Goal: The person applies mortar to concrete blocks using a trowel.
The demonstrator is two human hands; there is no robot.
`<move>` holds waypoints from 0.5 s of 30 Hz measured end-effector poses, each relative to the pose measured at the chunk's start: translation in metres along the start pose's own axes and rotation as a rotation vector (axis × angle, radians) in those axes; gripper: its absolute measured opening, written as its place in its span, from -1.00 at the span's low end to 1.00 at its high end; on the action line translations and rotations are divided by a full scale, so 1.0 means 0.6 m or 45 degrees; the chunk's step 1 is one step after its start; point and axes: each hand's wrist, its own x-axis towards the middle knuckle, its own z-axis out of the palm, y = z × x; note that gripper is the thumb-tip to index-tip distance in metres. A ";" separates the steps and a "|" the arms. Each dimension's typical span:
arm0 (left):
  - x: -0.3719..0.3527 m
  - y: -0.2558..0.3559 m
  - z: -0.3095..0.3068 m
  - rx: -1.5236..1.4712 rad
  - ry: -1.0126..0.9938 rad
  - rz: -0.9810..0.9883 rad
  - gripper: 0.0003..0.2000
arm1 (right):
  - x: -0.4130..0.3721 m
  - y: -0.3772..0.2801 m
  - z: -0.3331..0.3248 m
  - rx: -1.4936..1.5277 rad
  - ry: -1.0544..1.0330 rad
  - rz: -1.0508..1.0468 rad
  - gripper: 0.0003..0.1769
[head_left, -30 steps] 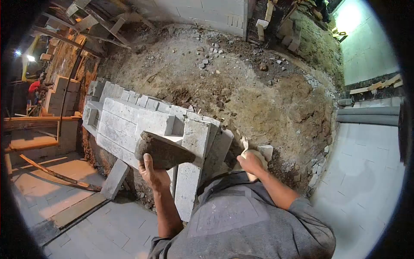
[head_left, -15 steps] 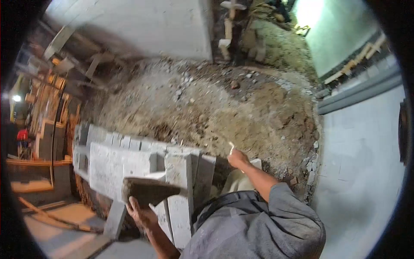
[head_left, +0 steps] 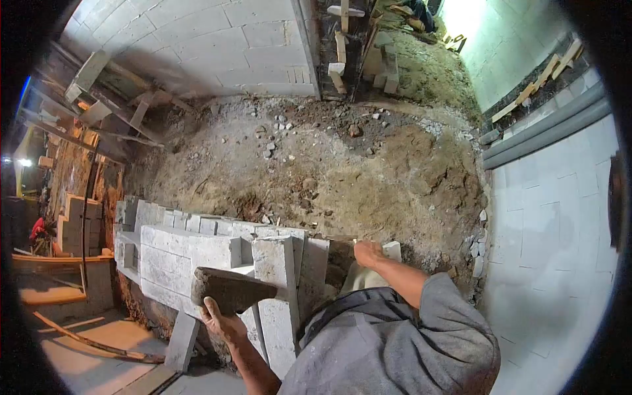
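Note:
My left hand [head_left: 222,322] grips a dark, mortar-stained flat piece [head_left: 234,291] that narrows toward the right, its thumb against the lower left edge. This piece sits over a stack of pale grey blocks [head_left: 187,250]. A long block [head_left: 274,296] stands on end just right of it. My right hand [head_left: 370,253] is closed in front of my body, at the right end of the stack. A thin dark edge shows beside its fingers; I cannot tell what it holds. Behind that wrist, the corner of a small white block [head_left: 393,250] shows.
Rough dirt ground [head_left: 355,191] with scattered rubble lies ahead. Block walls rise at the back [head_left: 230,39] and right [head_left: 553,230], where grey pipes [head_left: 553,135] run along. Wooden boards [head_left: 99,112] lean at left. A person's leg [head_left: 421,16] shows far back.
My right hand has drawn slightly down and right, and the pale thin thing that stuck up from it no longer shows. My left hand still holds the dark piece, now slightly more to the right.

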 end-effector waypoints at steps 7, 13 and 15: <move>0.006 0.002 -0.008 0.058 0.149 -0.052 -0.43 | -0.037 -0.061 -0.004 0.075 0.087 -0.118 -0.89; 0.010 0.012 0.011 -0.069 -0.033 -0.001 -0.60 | 0.059 -0.117 0.081 0.047 0.436 -0.167 -0.86; 0.011 0.017 0.022 -0.103 -0.070 -0.026 -0.64 | 0.054 -0.140 0.030 0.072 0.204 -0.166 -0.84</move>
